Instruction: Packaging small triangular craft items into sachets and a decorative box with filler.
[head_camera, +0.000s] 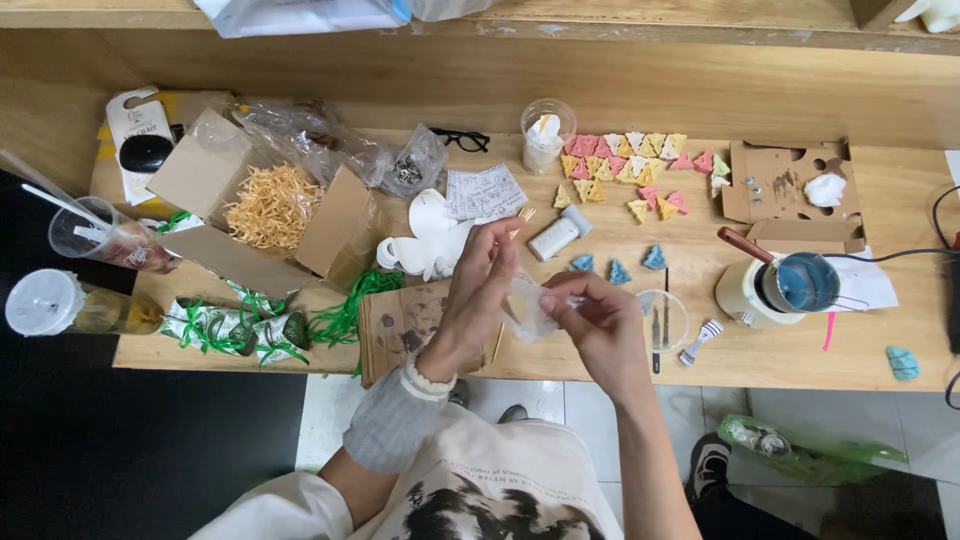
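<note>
My left hand (482, 290) and my right hand (597, 315) meet above the front edge of the wooden table (800, 370). Between them they hold a small clear plastic bag (527, 310) with a pale yellowish piece inside. The left fingers pinch the bag's top near a thin stick; the right fingers grip its right side. Just behind the hands lie a white cylindrical tube (558, 236) and three blue triangular pieces (618, 270).
Several pink, yellow and white triangular pieces (625, 160) lie at the back. An open cardboard box of straw-like filler (272, 205), green ribbon (345, 315), wrapped items, two lidded cups (75, 305) stand left. A pot of blue liquid (800, 285), a glass dish (662, 320) and cardboard tray sit right.
</note>
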